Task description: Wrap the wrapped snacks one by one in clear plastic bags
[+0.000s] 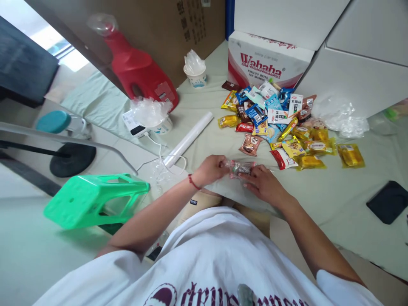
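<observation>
A pale green sheet (318,204) covers the floor, with a heap of snack packets (280,123) before a Wahaha carton (264,63). The left hand (210,170) and right hand (263,185) hold a clear bag of snacks (239,168) between them, fingers closed on its ends, just above the sheet's near edge.
</observation>
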A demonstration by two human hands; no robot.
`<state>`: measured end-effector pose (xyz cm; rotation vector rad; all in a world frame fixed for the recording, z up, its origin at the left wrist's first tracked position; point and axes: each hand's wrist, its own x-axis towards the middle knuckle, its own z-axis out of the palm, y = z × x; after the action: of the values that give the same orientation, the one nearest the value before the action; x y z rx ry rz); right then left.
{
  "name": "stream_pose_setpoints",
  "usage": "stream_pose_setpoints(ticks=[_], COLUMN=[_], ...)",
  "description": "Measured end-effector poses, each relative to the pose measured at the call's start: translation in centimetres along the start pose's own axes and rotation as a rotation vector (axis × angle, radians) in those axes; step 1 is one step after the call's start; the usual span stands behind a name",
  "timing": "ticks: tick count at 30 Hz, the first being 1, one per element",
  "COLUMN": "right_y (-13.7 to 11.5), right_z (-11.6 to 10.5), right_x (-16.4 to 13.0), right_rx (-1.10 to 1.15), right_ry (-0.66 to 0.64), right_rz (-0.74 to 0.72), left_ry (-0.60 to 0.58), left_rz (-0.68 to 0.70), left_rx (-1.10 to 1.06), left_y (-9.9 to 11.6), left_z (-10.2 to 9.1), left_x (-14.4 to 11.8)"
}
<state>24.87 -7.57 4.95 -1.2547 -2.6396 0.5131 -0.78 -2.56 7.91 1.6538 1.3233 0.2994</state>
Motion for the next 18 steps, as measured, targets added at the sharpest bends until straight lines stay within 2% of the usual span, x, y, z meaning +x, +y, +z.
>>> stream_pose_setpoints(ticks=[3, 5, 7, 9, 11, 15, 18], right_y=[-0.2, 0.1, 0.7, 1.6, 2.2, 1.8, 0.7], right_z=[0.1, 0.0, 0.0, 0.1, 0.6, 1.9, 2.1], right_x=[0.0, -0.5, -1.3, -2.2, -2.8, -2.9, -2.5], right_rx=[0.069, 0.181, 0.249, 0.175, 0.012, -0.150, -0.153], right_ry=[0.024, 0.065, 0.187, 0.335, 0.396, 0.306, 0.290], right_rz=[-0.010, -0.022, 0.064, 0.253, 0.430, 0.561, 0.576], left_ry=[0.053, 0.127, 0.184, 0.228, 0.304, 0.440, 0.449], left_rz=[0.005, 0.006, -0.002, 0.008, 0.011, -0.054, 0.014], left_rx=[0.006, 0.144, 0.311, 0.431, 0.454, 0.456, 0.398], left_y=[1.2, 1.7, 1.9, 1.8, 1.5, 0.4, 0.0], left_z=[3.6, 5.7, 7.0, 7.5, 7.5, 7.6, 8.1], left_x=[1.6, 2.4, 2.5, 2.3, 2.2, 2.4, 2.7])
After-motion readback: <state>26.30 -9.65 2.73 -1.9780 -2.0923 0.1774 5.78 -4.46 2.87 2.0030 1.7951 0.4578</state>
